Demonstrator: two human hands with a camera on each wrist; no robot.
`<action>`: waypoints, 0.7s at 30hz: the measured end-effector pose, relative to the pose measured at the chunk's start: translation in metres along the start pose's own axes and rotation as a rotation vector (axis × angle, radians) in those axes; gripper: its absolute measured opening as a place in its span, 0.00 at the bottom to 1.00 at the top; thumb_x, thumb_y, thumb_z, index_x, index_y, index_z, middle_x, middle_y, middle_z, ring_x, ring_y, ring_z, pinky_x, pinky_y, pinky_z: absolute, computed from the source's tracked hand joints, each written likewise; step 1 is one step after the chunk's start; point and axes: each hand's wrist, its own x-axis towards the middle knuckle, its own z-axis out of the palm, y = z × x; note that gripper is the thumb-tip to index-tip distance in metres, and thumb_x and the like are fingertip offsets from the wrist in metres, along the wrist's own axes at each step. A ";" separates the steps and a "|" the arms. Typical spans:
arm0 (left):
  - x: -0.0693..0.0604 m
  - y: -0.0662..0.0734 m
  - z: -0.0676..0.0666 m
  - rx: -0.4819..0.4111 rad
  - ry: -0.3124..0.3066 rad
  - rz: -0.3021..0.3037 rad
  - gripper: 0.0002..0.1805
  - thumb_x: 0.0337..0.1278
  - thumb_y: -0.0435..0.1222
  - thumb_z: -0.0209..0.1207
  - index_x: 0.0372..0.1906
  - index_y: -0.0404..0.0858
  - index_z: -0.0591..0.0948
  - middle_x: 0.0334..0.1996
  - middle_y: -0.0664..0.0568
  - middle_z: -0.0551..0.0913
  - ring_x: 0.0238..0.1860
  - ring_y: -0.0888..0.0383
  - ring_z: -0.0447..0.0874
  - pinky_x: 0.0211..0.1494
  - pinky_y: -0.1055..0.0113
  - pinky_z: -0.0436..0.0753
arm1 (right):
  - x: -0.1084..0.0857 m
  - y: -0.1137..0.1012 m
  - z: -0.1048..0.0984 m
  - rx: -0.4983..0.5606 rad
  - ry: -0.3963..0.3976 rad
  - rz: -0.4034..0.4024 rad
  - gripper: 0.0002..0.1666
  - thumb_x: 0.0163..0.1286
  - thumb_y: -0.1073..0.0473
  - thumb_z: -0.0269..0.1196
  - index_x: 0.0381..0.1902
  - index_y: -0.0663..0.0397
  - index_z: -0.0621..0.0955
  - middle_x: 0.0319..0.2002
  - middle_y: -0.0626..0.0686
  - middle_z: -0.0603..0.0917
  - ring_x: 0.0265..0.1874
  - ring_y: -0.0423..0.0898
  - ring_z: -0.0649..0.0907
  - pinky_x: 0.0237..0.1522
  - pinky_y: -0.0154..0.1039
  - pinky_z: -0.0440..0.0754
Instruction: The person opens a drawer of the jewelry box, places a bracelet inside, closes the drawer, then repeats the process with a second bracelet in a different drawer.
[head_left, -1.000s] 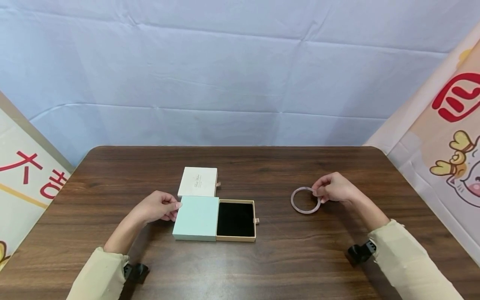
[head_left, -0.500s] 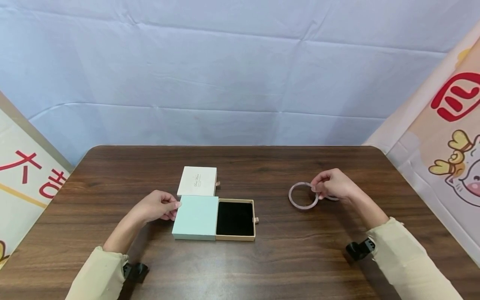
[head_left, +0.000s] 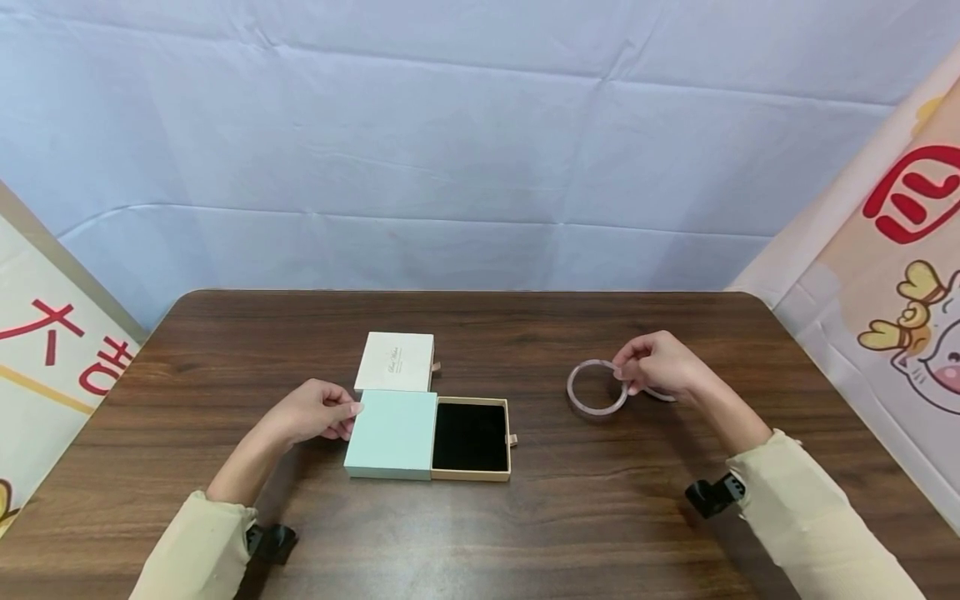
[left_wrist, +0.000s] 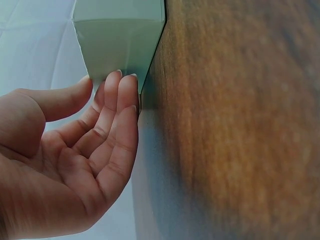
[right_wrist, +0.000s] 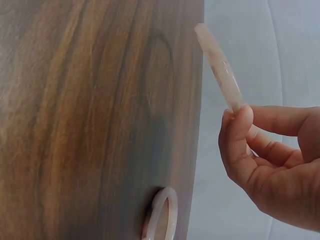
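In the head view my right hand (head_left: 660, 367) pinches a pale pink bangle (head_left: 597, 412) by its edge. The right wrist view shows this bangle (right_wrist: 220, 65) raised off the table between thumb and fingers. A second pink bangle (right_wrist: 171, 212) lies on the table below, mostly hidden behind the hand in the head view. My left hand (head_left: 315, 410) rests against the left end of a mint-green drawer box (head_left: 392, 433), fingertips and thumb touching its end face (left_wrist: 117, 47). The box's drawer (head_left: 471, 437), lined in black, is pulled out to the right.
A white box (head_left: 395, 362) with small gold lettering and a ribbon tab stands directly behind the mint box. The brown wooden table (head_left: 525, 533) ends at a pale cloth backdrop (head_left: 465, 150). Printed banners hang at both sides.
My right hand has lifted the bangle and moved it left and slightly away from me, uncovering part of the second bangle. The left hand and the boxes have stayed put.
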 end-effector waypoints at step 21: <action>-0.001 0.001 0.000 -0.008 0.002 0.004 0.10 0.62 0.33 0.53 0.29 0.29 0.78 0.21 0.49 0.78 0.26 0.57 0.79 0.34 0.62 0.81 | -0.002 -0.029 0.018 0.015 -0.031 -0.046 0.11 0.57 0.76 0.55 0.38 0.81 0.73 0.24 0.60 0.77 0.19 0.45 0.79 0.30 0.47 0.81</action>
